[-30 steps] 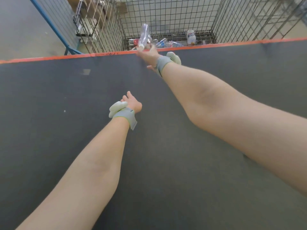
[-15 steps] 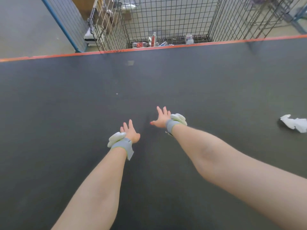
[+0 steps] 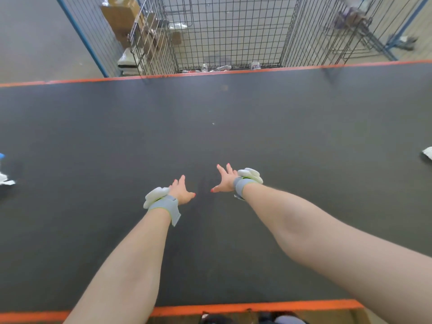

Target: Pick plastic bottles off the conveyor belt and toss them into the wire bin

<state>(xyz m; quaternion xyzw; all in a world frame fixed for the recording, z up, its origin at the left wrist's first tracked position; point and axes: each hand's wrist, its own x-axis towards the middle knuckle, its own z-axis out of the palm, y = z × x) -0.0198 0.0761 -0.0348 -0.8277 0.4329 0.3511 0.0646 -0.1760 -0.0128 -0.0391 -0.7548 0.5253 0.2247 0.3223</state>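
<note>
Over the belt [image 3: 93, 136], left grip [image 3: 181, 191] and right grip [image 3: 225, 180] released, bottles [image 3: 255, 65] well apart in wire bin [image 3: 229, 31].

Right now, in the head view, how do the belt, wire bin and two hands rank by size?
1. conveyor belt
2. wire bin
3. left hand and right hand: alike, unranked; nearness to the camera enlarges them.

So the wire bin [image 3: 229, 31] sits just past the far edge of the conveyor belt [image 3: 304, 127], with a few bottles [image 3: 255, 65] lying in the bottom. Boxes [image 3: 121, 15] are off to the bin's left. On the belt there's a scrap [image 3: 427, 154] at the far right and bits [image 3: 3, 178] at the far left. The left grip [image 3: 181, 191] and right grip [image 3: 225, 180] are side by side over the middle.
</note>
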